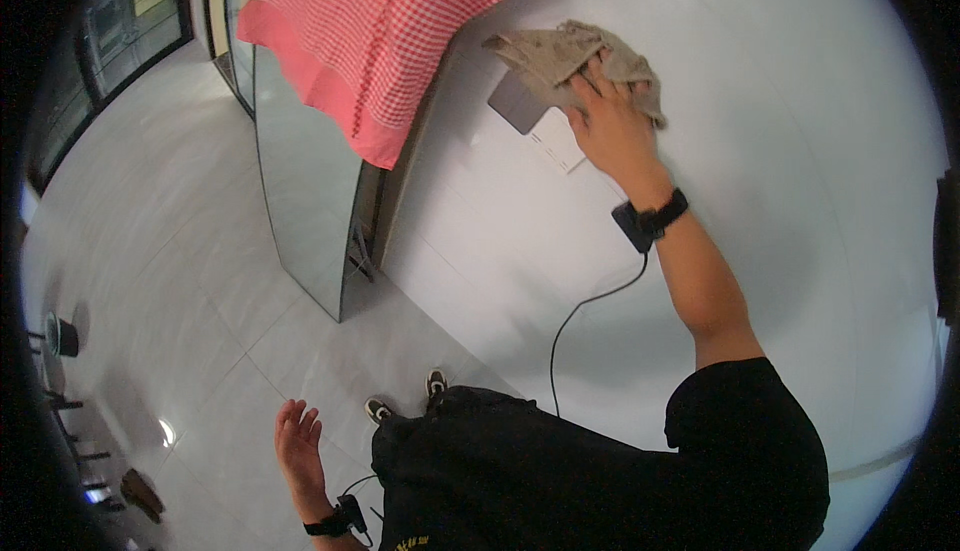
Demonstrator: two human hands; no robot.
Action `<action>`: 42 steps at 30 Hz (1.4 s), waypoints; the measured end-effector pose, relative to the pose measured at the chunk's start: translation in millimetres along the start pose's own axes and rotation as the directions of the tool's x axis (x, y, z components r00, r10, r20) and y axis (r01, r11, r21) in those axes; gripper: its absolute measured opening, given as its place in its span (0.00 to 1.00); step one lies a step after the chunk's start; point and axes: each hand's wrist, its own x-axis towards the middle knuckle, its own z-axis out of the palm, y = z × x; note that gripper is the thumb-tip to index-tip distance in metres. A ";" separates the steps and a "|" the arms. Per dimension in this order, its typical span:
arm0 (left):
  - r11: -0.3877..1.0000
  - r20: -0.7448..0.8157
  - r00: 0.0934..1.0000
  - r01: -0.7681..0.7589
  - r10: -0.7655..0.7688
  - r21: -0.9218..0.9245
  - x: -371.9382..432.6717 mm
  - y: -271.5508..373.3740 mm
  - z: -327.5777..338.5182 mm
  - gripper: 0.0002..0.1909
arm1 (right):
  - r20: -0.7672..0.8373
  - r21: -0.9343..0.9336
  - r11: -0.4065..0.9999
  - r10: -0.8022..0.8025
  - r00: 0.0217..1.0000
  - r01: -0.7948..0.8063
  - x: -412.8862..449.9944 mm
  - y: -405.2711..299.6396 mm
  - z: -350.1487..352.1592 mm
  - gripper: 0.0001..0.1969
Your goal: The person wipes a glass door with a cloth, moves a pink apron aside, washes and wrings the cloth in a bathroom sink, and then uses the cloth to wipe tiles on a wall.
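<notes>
My right hand presses a brown cloth against the glossy white wall, fingers spread over its folds. Partly under the cloth sits a wall plate with a dark grey section and, beside it, a white section. The cloth hides their upper edges. My left hand hangs low at the other side, over the floor, holding nothing. Its fingers are a little curled and apart. Each wrist wears a black strap with a small device, and a black cable runs from the right one.
A tall mirror panel stands left of the wall, its top draped with a pink checked cloth. Grey tiles cover the floor. A dark bucket and a brown object are at far left. Glass doors are at upper left.
</notes>
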 end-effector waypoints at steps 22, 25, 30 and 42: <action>0.942 0.278 0.924 0.184 -0.264 0.281 82.7 -7.0 119.9 0.22 | -0.362 -0.420 0.789 0.308 0.880 -0.449 -247.7 156.9 -16.5 0.23; 0.925 0.254 0.922 0.205 -0.293 0.321 85.8 -15.7 132.1 0.22 | -0.661 -0.164 0.876 0.244 0.710 -0.454 -206.0 155.1 -40.9 0.19; 0.919 0.296 0.895 0.241 -0.335 0.314 76.7 -28.5 146.9 0.21 | -0.577 -0.074 0.928 0.259 0.775 -0.365 -239.6 112.7 38.1 0.25; 0.917 0.180 0.938 0.225 -0.295 0.330 54.1 -22.0 124.4 0.22 | 0.398 0.235 0.896 0.265 0.878 -0.377 -436.7 -76.2 243.8 0.13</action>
